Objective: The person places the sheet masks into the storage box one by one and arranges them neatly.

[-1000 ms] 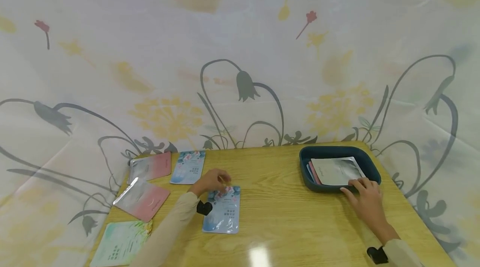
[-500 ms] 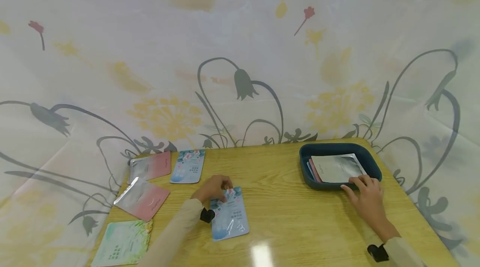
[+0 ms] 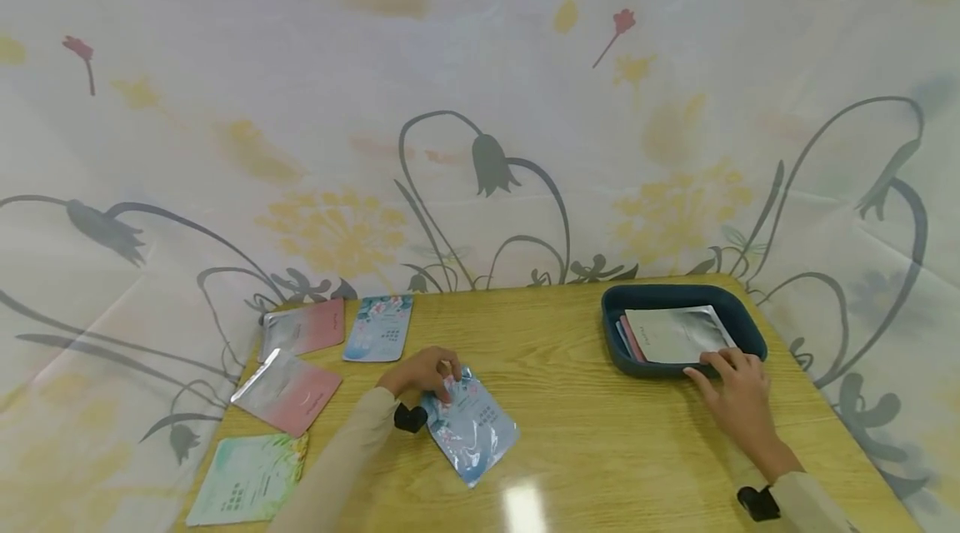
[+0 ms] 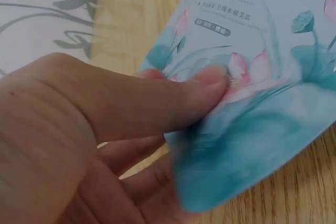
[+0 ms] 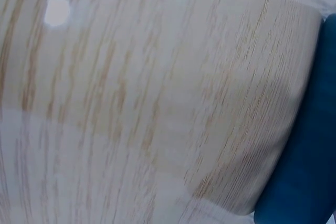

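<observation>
My left hand (image 3: 427, 373) pinches a light blue sheet mask packet (image 3: 476, 430) with pink flowers by one corner. The packet lies turned at an angle over the middle of the table. In the left wrist view, the thumb presses on the printed face of the packet (image 4: 252, 35), with fingers behind it. My right hand (image 3: 738, 400) holds the front right rim of a dark blue basket (image 3: 622, 358), thumb outside and fingers over the edge. Inside lies a stack of packets, topped by a cream and silver one (image 3: 671, 333). The right wrist view shows the basket's outer wall (image 5: 302, 156) but no hand.
Left on the wooden table (image 3: 558, 400) lie a pink and silver packet (image 3: 318, 329), another pink one (image 3: 292, 396), a green packet (image 3: 247, 479) and a second blue packet (image 3: 378, 329). A flower-printed cloth (image 3: 480, 100) rises along the back edge.
The blue packet, flat and upright before, has been taken by its corner and swung round, its lower end moving right. The right hand has stayed at the basket rim.
</observation>
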Demonstrator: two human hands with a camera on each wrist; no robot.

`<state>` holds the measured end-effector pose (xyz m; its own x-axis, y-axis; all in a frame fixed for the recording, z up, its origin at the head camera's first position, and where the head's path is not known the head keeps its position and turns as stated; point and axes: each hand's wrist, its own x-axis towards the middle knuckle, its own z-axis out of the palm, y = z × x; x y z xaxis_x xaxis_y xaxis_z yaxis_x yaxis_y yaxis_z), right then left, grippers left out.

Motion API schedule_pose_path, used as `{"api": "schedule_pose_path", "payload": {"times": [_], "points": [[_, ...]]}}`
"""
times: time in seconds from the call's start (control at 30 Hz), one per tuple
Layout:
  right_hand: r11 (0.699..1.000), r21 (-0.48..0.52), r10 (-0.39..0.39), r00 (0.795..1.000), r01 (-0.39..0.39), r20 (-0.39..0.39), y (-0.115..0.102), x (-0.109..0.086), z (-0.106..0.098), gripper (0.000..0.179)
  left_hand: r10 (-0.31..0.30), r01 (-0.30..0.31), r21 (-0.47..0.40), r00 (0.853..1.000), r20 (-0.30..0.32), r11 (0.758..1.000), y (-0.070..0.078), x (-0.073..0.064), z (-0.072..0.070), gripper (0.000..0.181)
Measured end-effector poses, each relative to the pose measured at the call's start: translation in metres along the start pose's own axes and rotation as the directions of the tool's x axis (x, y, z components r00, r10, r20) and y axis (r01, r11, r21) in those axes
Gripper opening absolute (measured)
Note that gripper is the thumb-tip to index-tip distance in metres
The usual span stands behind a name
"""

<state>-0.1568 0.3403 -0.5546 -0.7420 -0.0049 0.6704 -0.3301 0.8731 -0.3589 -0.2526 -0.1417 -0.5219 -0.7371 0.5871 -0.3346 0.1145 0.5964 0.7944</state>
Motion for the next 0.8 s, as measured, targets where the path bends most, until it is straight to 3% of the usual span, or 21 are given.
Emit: {"api": "schedule_pose_path", "payload": {"times": [0.2, 0.43, 0.67, 0.8], "points": [[1.0, 0.0, 0.005, 1.0, -0.005, 0.0, 0.001, -0.001, -0.003, 0.028, 0.038, -0.038, 0.057, 0.999, 0.006, 0.998, 0.009, -0.006, -0.001, 0.015], [1.0, 0.002, -0.003, 1.0, 0.003, 0.0, 0.003, -0.003, -0.001, 0.027, 0.033, -0.041, -0.141, 0.998, -0.054, 0.989, 0.015, -0.019, 0.006, 0.021], [1.0, 0.015, -0.017, 1.0, 0.017, -0.005, 0.002, -0.001, 0.0, 0.026, 0.077, -0.108, -0.209, 0.985, -0.152, 0.972, 0.018, -0.025, 0.012, 0.025], [1.0, 0.007, -0.002, 1.0, 0.002, 0.012, 0.002, 0.0, 0.0, 0.027, 0.066, -0.123, -0.287, 0.977, -0.201, 0.95, 0.018, -0.026, 0.016, 0.025]]}}
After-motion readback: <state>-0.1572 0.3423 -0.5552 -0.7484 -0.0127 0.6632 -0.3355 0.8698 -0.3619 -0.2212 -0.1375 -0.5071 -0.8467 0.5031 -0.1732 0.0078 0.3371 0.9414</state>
